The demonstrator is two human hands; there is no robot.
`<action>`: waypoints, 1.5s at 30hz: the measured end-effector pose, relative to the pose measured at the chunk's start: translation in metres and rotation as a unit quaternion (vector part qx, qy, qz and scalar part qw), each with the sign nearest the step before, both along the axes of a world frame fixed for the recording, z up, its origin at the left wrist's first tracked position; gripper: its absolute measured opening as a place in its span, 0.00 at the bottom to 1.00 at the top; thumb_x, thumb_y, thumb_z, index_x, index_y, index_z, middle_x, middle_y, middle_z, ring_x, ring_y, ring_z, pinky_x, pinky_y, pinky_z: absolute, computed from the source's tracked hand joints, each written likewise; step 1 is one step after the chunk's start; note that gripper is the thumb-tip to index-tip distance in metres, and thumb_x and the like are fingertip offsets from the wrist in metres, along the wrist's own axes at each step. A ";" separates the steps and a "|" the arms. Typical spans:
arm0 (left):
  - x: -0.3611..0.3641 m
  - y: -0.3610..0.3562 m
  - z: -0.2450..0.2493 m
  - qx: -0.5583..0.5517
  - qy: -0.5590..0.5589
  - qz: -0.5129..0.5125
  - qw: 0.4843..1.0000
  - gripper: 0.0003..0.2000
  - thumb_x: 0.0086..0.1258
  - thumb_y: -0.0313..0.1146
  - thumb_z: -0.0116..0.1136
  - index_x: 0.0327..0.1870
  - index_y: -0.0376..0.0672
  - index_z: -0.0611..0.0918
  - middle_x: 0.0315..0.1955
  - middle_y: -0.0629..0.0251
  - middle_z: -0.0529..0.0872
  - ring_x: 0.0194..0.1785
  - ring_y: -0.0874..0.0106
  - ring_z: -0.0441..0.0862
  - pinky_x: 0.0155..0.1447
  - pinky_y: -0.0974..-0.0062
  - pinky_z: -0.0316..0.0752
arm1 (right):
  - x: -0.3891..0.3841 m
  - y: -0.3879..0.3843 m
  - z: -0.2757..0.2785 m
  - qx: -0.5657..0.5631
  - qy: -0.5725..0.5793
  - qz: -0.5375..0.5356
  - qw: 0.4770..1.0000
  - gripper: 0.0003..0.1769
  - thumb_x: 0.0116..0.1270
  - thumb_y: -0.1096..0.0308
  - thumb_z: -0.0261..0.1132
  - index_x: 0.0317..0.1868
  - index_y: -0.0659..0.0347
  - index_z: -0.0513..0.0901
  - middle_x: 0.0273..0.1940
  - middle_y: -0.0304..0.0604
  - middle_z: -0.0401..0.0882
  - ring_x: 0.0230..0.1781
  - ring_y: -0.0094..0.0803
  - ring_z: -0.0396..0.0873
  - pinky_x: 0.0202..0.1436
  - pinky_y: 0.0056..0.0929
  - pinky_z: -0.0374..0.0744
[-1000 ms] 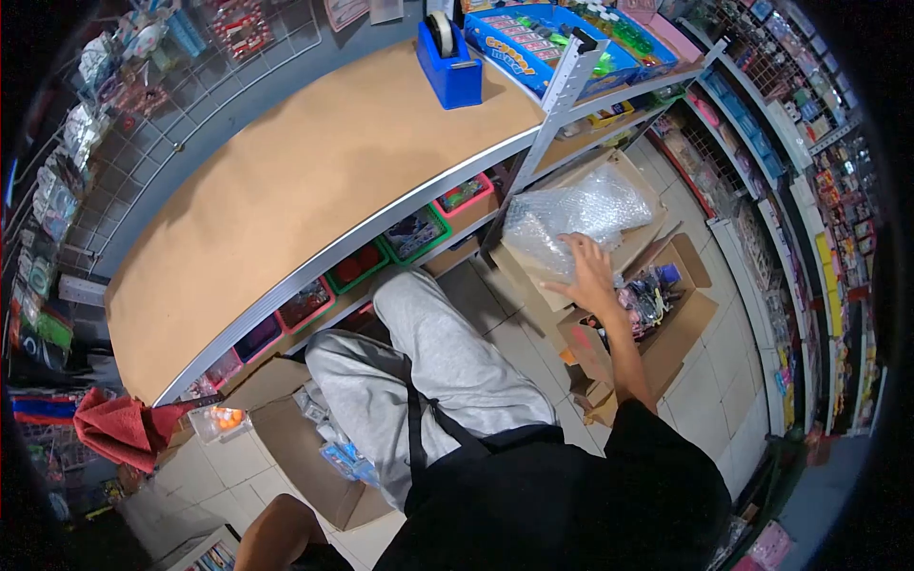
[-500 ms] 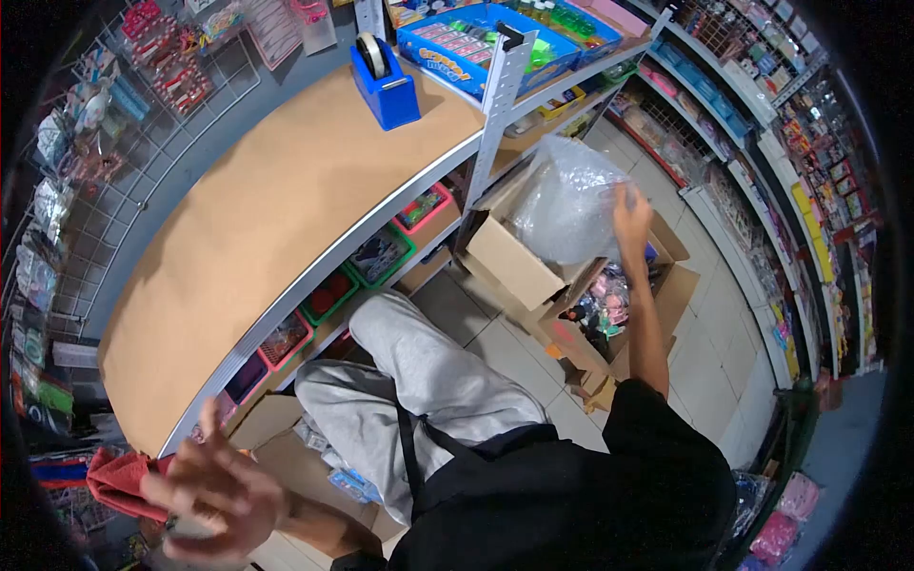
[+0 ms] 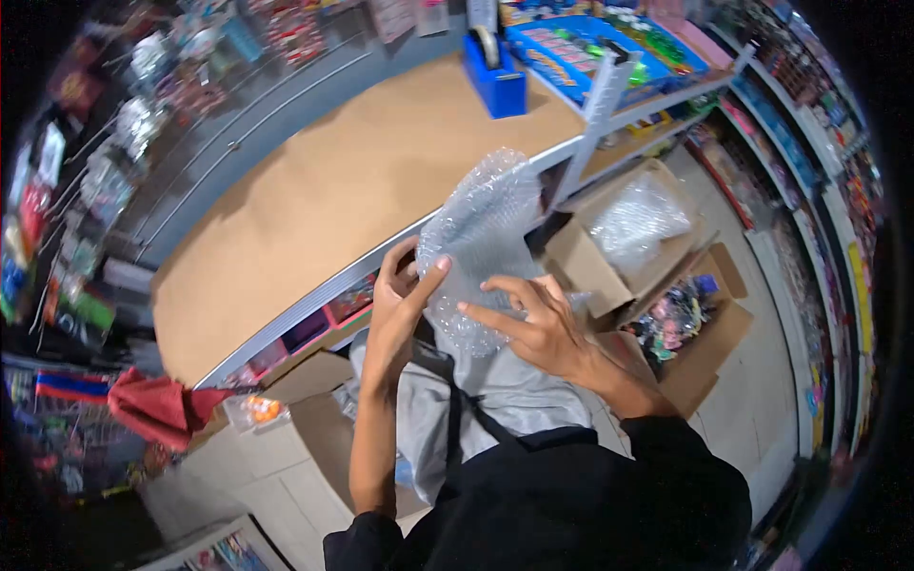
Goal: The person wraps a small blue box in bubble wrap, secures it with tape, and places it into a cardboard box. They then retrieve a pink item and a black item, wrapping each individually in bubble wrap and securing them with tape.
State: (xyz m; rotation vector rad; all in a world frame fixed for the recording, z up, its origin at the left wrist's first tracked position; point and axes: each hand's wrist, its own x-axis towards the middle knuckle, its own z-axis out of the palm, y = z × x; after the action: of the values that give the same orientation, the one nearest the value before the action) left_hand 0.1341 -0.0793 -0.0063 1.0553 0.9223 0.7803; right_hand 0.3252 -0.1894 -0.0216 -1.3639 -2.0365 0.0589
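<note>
A sheet of clear bubble wrap [image 3: 486, 224] hangs in front of me, over my lap and overlapping the table's front edge in this view. My left hand [image 3: 400, 305] pinches its left edge between thumb and fingers. At the lower right of the sheet is my right hand [image 3: 543, 324], its fingers spread and stretched across the plastic. More bubble wrap [image 3: 640, 224] lies in a cardboard box [image 3: 581, 266] on the right. Beside that, a second open carton [image 3: 705, 366] holds small colourful packaged items [image 3: 671, 324].
A wooden tabletop [image 3: 314, 200] curves ahead, with a blue tape dispenser [image 3: 497, 81] at its far end. Below it are coloured baskets [image 3: 352, 300]. A red cloth [image 3: 162, 409] hangs at left; stocked shelves [image 3: 790, 209] line the right side. Another open box [image 3: 319, 428] stands at lower left.
My right hand has brought bubble wrap from the box to my lap. My left hand has come in from the lower left and closed on its edge. The view has shifted left.
</note>
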 end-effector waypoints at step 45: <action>-0.175 0.129 0.015 0.448 0.587 0.152 0.657 0.32 0.73 0.56 0.59 0.74 0.52 0.72 0.76 0.53 0.68 0.80 0.53 0.60 0.81 0.43 0.48 | -0.101 0.174 -0.006 0.048 -0.089 0.121 0.987 0.36 0.69 0.31 0.60 0.64 0.48 0.83 0.65 0.50 0.75 0.67 0.46 0.71 0.71 0.62 0.61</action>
State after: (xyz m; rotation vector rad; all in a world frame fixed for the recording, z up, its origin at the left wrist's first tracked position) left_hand -0.0408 0.0494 0.0092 2.4825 1.9323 0.7867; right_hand 0.2243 -0.0152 -0.0281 -1.0901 -2.3153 -0.0540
